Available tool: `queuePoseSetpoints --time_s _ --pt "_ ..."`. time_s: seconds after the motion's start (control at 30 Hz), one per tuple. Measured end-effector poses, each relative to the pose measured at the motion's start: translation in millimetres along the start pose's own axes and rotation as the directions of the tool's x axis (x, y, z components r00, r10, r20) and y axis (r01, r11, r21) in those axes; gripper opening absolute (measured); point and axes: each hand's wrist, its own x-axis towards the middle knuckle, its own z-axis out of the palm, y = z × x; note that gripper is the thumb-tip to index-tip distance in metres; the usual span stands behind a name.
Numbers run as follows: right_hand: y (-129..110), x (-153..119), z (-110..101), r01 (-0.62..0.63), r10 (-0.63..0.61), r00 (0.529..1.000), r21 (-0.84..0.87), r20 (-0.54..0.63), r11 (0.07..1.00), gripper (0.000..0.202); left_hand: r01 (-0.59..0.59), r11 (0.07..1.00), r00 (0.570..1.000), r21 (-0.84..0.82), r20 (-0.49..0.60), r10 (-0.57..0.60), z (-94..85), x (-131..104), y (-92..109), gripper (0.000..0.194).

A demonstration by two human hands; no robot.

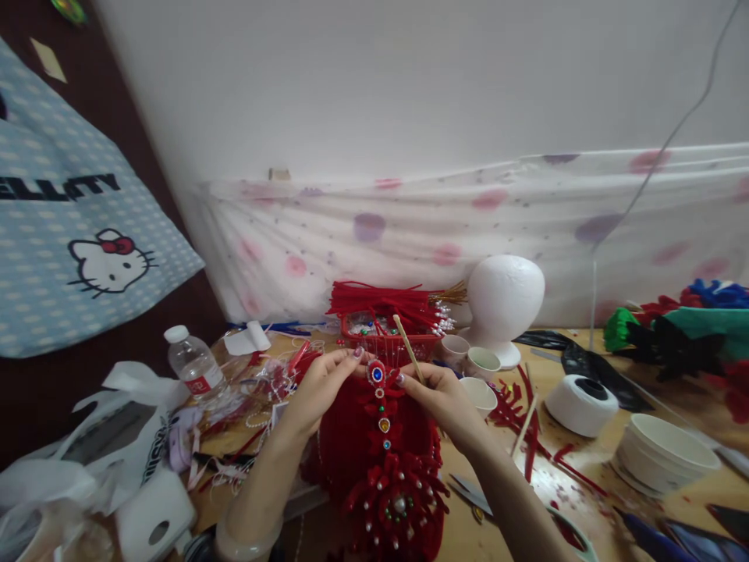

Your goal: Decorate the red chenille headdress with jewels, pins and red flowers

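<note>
A red velvety headpiece (351, 445) stands in front of me, with a column of jewelled beads down its middle and a red flower (399, 503) dotted with pearls low on it. At its top is a blue-stone ornament (378, 375) with a pale beaded rim. My left hand (328, 386) is closed, thumb and fingers pinching the headpiece's upper edge just left of this ornament. On the other side my right hand (436, 398) is closed around a thin wooden stick (408, 345) that points up, its thumb tip touching the red edge beside the ornament. Both palms are hidden.
Behind the headpiece sits a red basket (389, 339) with red stems, beside a white foam head (506, 300). Paper cups (478, 396), a white thread spool (581, 404) and scissors (471, 493) lie to the right. A water bottle (194, 363) and plastic bags (122, 429) crowd the left.
</note>
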Motion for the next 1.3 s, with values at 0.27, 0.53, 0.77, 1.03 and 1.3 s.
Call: queuePoseSetpoints --time_s 0.27,0.53,0.77,1.03,1.3 --pt "0.2 4.0 2.4 -0.03 0.03 1.0 0.035 -0.004 0.999 0.045 0.062 0.997 0.997 -0.04 0.055 -0.06 -6.4 3.9 -5.6 0.031" --pt "-0.4 6.7 2.4 -0.059 0.06 0.998 0.076 -0.011 0.995 0.043 0.114 0.993 0.985 -0.033 0.131 -0.109 -15.3 7.8 -7.3 0.038" --pt "0.3 8.2 3.8 -0.085 0.087 0.996 0.1 -0.019 0.991 0.049 0.087 0.996 0.987 0.029 0.132 -0.09 -15.5 9.9 -12.6 0.037" --pt "7.2 8.9 1.6 -0.091 0.094 0.995 0.099 -0.023 0.991 0.049 0.04 0.995 0.991 0.086 0.126 -0.05 -18.0 9.6 -9.2 0.027" --pt "5.8 9.3 1.2 -0.099 0.1 0.995 0.111 -0.007 0.989 0.053 0.016 0.99 0.991 0.14 0.131 -0.034 -23.2 7.3 -2.8 0.023"
